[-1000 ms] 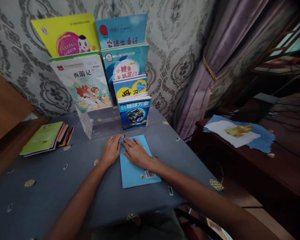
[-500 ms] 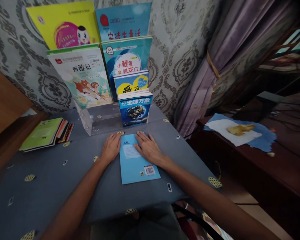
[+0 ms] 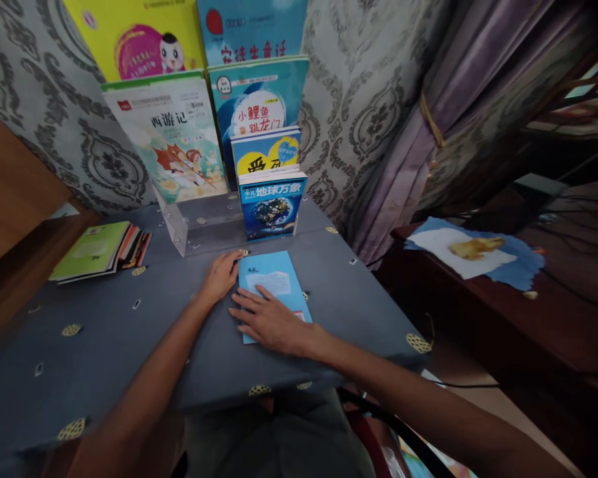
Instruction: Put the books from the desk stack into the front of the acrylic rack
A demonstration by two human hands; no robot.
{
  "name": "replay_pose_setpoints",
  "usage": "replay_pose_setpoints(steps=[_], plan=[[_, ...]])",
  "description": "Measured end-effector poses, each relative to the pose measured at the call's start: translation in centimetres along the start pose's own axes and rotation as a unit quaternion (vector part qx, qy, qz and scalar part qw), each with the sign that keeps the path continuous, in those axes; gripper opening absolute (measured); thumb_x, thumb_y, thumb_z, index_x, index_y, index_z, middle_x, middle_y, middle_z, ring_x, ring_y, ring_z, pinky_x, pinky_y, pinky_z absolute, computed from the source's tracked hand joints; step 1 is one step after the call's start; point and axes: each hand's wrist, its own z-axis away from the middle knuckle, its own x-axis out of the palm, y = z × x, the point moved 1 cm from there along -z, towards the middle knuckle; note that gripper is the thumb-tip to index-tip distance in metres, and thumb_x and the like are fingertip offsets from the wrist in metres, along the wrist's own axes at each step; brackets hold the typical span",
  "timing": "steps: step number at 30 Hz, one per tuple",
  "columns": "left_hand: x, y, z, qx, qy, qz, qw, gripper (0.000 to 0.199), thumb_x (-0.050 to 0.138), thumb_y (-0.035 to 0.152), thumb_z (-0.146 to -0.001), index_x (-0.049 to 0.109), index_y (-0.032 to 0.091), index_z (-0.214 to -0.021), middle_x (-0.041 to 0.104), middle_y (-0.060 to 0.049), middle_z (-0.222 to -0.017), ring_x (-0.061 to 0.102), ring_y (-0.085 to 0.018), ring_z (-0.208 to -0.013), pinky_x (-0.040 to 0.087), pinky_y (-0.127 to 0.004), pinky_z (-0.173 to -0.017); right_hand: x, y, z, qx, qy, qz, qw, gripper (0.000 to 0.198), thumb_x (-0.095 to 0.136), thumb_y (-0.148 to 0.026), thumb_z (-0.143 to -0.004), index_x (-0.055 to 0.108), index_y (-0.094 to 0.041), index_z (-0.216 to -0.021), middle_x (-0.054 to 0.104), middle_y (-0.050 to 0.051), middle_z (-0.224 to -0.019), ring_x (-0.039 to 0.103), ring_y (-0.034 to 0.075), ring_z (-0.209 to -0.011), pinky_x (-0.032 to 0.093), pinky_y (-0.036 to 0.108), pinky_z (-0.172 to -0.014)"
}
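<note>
blue book [image 3: 272, 271] seemed pressed flat under spread right hand [image 3: 275, 323], half-curled left hand [image 3: 221, 276] alongside, neither gripping, next needing even pressure.

The left hand [image 3: 222, 275] lies palm down. The right hand [image 3: 274, 324] is also palm down, its fingers [image 3: 246, 303] slightly spread.

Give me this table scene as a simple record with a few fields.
Left hand: beside the upper-left edge of a thin light-blue paper book
Right hand: spread over that book's lower part
Behind: colourful books standing in a clear plastic stand
Far left: green-topped stack of flat books
Surface: grey-blue patterned tablecloth
</note>
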Motion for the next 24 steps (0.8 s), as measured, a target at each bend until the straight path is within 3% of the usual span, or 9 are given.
replay_pose_setpoints(steps=[7, 13, 17, 20, 24], plan=[[0.1, -0.1, 0.2, 0.005, -0.008, -0.024, 1.000, 0.033, 0.048, 0.012, -0.092, 0.062, 0.018, -0.121, 0.072, -0.008, -0.119, 0.064, -0.022, -0.112, 0.049, -0.042, -0.105, 0.5, -3.9, 4.9, -0.037, -0.019, -0.030, 0.999, 0.046, 0.047, -0.040, -0.103, 0.048, -0.023, -0.146, 0.041, 0.007, -0.159, 0.026, 0.021, -0.151, 0.017, 0.045, -0.125], [0.2, 0.0, 0.4, 0.010, -0.010, -0.034, 0.999, 0.035, 0.045, 0.012, -0.093, 0.061, 0.018, -0.123, 0.071, -0.009, -0.122, 0.064, -0.022, -0.112, 0.049, -0.043, -0.104, 0.1, -3.7, 7.5, -0.005, 0.012, -0.083, 0.996, 0.044, 0.047, -0.029, -0.102, 0.049, -0.021, -0.145, 0.047, 0.009, -0.155, 0.035, 0.019, -0.147, 0.025, 0.045, -0.124], [0.1, 0.2, 0.4, 0.009, -0.009, -0.032, 0.999, 0.033, 0.045, 0.012, -0.094, 0.062, 0.016, -0.121, 0.070, -0.011, -0.122, 0.064, -0.023, -0.114, 0.049, -0.043, -0.105, 0.3, -1.7, 9.1, 0.101, 0.080, -0.022, 0.991, 0.041, 0.043, -0.029, -0.102, 0.054, -0.015, -0.140, 0.049, 0.017, -0.151, 0.042, 0.028, -0.143, 0.033, 0.054, -0.118], [0.0, 0.3, 0.3, 0.000, -0.008, -0.025, 1.000, 0.031, 0.044, 0.013, -0.095, 0.062, 0.015, -0.120, 0.070, -0.012, -0.120, 0.065, -0.024, -0.113, 0.049, -0.044, -0.104, 0.2, 0.1, 10.0, 0.213, 0.129, 0.009, 0.969, 0.045, 0.043, -0.036, -0.101, 0.055, -0.012, -0.138, 0.048, 0.021, -0.149, 0.047, 0.035, -0.136, 0.044, 0.056, -0.107], [0.0, 1.1, 1.0, -0.011, -0.018, -0.033, 0.999, 0.034, 0.044, 0.016, -0.095, 0.059, 0.015, -0.125, 0.067, -0.014, -0.128, 0.062, -0.024, -0.120, 0.047, -0.047, -0.108, -0.8, 1.9, 10.0, 0.286, 0.162, 0.006, 0.945, 0.044, 0.046, -0.039, -0.099, 0.059, -0.012, -0.131, 0.061, 0.020, -0.128, 0.059, 0.033, -0.113, 0.050, 0.052, -0.096]])
